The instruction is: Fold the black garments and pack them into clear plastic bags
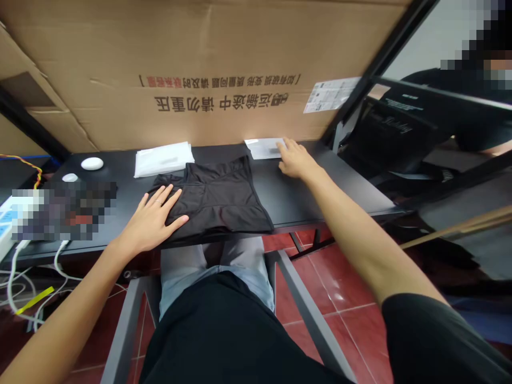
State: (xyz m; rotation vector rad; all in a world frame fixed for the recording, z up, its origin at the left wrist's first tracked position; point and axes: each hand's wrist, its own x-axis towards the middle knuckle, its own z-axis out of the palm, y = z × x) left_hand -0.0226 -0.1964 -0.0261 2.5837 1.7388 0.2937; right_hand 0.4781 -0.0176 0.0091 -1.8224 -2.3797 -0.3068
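In the head view, the black cloth (224, 200) lies spread out on the desk (308, 197), right by the edge near my lap. I think it is there so I can reach all of it easily. My left hand (155, 220) is flat on its left side, fingers spread wide, maybe so the cloth does not slide.

My right hand (295, 159) is out by the far side of the desk, at the right end of a thin white sheet (259, 149). My thumb sits apart from the other fingers there, so nothing looks pinched, but I can't tell how hard I touch it. A white stack (164, 159) lies behind the cloth, up near the big cardboard (224, 42), perhaps to be out of the way.
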